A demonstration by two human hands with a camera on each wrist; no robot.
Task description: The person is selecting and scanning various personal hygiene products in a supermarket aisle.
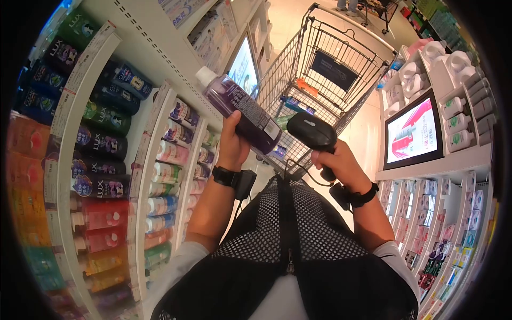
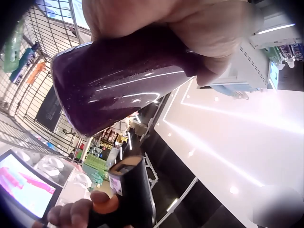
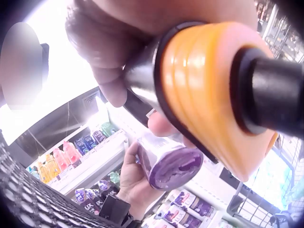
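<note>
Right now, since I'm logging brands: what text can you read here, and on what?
"LUX": on the dark bottles at the left.
Label on the purple bottle in the left hand: too small.
Logo on the scanner in the right hand: blurred.
The cart sign: unreadable.

A shop aisle: stocked product shelves point(image 1: 101, 144), a wire shopping cart point(image 1: 320, 69), advertising screens point(image 1: 413, 133).
</note>
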